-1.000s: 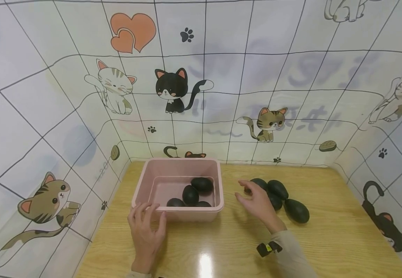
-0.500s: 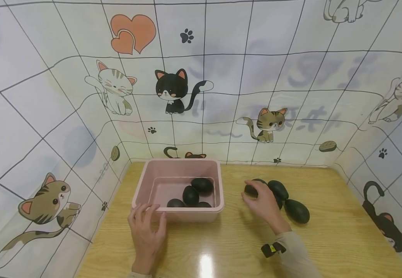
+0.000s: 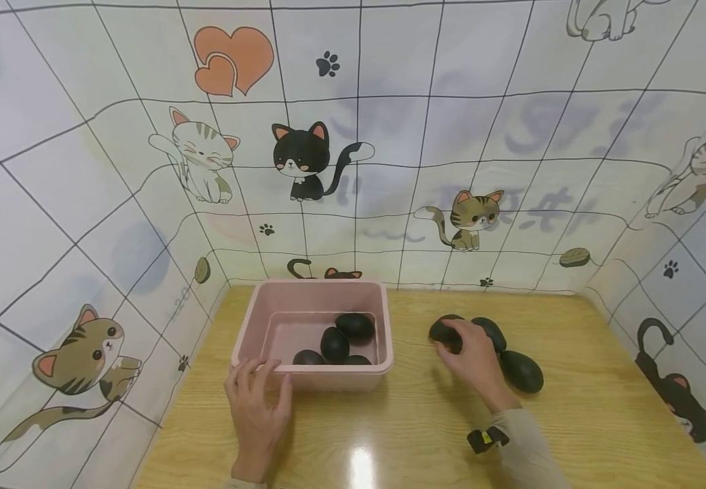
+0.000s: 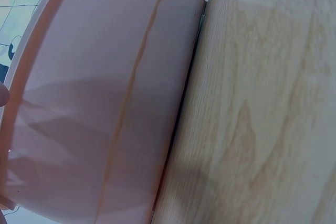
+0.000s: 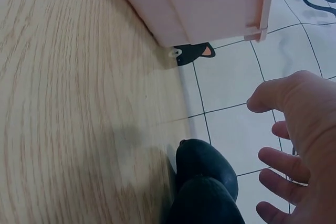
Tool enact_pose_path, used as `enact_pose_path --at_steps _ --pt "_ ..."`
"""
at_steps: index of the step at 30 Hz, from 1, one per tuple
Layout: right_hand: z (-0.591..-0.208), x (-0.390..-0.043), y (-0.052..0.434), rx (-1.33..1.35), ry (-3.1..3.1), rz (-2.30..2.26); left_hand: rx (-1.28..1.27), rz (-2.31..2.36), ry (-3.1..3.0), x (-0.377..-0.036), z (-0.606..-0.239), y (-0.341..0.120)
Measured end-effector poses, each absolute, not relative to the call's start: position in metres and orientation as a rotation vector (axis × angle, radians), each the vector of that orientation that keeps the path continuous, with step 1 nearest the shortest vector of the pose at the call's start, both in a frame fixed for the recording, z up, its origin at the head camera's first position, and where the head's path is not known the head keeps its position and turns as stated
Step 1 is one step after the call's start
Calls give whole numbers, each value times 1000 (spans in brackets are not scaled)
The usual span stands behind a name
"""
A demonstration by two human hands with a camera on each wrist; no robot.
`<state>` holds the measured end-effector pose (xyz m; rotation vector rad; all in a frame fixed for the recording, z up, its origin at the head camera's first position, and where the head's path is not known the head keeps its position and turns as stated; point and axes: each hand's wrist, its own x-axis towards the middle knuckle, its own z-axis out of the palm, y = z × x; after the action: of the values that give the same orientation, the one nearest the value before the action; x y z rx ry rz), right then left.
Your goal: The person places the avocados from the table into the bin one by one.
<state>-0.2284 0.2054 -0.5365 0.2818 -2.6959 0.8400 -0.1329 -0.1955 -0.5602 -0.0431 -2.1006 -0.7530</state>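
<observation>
A light wooden bench (image 3: pixel 573 421) stands inside walls covered with a white tiled sheet printed with cartoon cats (image 3: pixel 304 159). On the bench, toward the back left, sits a pink rectangular plastic bin (image 3: pixel 313 375), and four dark green oval avocados (image 3: pixel 335 341) lie inside it, bunched toward its right side.

The left hand (image 3: pixel 258 414) rests against the bin's near left corner, its fingers straight and spread over the rim and front wall, pressing rather than gripping. The left wrist view shows only the bin's pink wall (image 4: pixel 105 103) meeting the bench.

To the right of the bin, well apart from it, a small cluster of loose dark avocados lies on the bench. The right hand (image 3: pixel 474 356) lies over this cluster, its fingers lowered onto the leftmost avocado (image 3: pixel 441 331); in the right wrist view the fingers (image 5: pixel 283 163) are apart and only loosely bent just beside the fruit (image 5: pixel 205 169), not closed around it. Another avocado (image 3: pixel 492 331) lies just behind the hand, and a further one (image 3: pixel 521 371) lies to its right, near the wrist.
</observation>
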Motion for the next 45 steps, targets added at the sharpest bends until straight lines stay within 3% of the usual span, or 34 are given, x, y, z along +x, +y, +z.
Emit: enact_pose_path --at_steps 45 --pt "-578 -215 249 87 -2842 924 -34 -750 -2074 -134 -561 -195"
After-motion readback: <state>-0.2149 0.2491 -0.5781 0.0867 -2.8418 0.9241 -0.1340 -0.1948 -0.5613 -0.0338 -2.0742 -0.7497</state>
